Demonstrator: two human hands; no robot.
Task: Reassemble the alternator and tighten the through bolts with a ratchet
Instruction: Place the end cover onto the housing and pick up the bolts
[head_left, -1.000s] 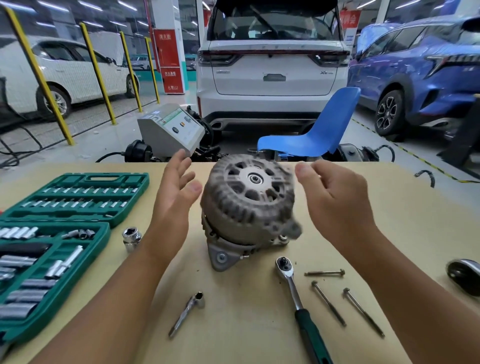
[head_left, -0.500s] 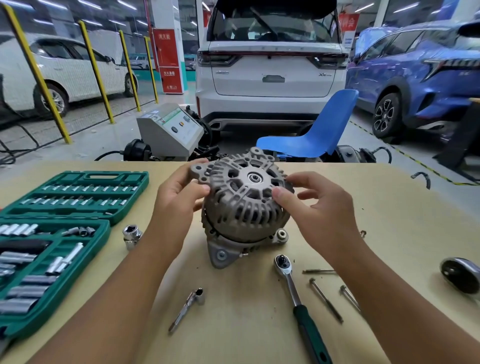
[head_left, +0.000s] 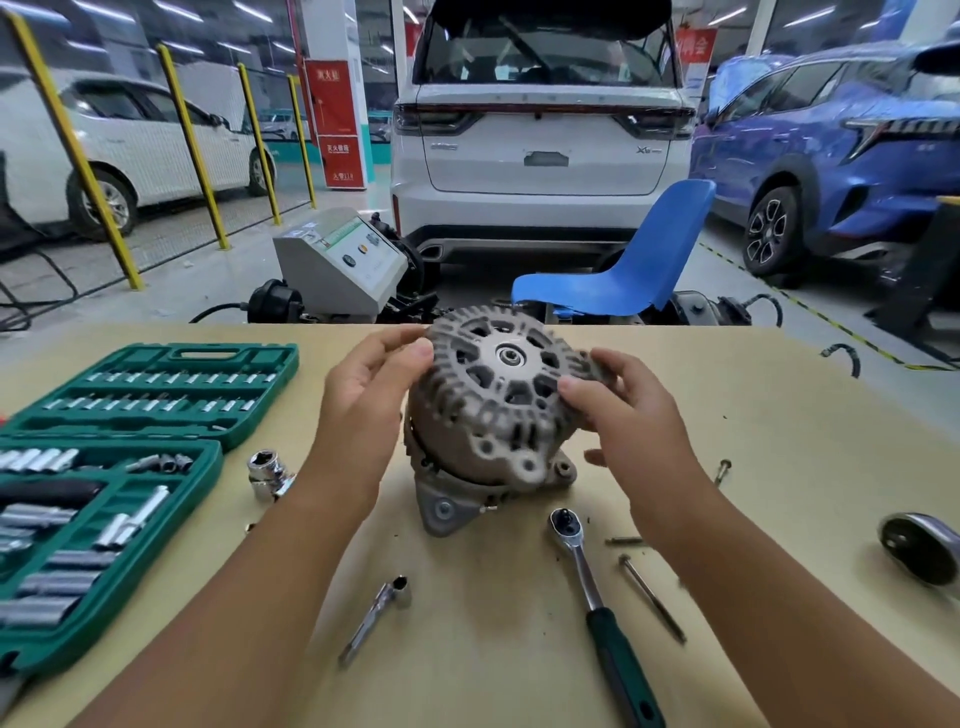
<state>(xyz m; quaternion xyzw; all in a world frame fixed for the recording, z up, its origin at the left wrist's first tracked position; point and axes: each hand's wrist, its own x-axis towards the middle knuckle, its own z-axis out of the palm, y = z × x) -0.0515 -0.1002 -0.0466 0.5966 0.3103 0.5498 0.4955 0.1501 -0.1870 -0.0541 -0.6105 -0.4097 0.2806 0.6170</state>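
Socket set case (head_left: 156, 410): green, lid open, lying at the left edge of the table (head_left: 779, 415); sockets and bits seated in its rows.
Loose socket (head_left: 266, 472): chrome, standing on the table just right of the case.
Extension bar (head_left: 375, 618): lying near the front of the table, under the left forearm's line.
Left hand (head_left: 363, 400): fingertips pressed on the upper left rim of the alternator end cover; gripping it.
Alternator (head_left: 493, 415): at table centre, body resting on the surface, slotted end cover tilted toward the camera.
Right hand (head_left: 628, 415): thumb and fingers closed on the right rim of the same cover.
Ratchet (head_left: 592, 587): green handle, lying on the table in front of the alternator, head pointing at it.
Through bolts (head_left: 652, 597): loose on the table just right of the ratchet, partly hidden by the right forearm.
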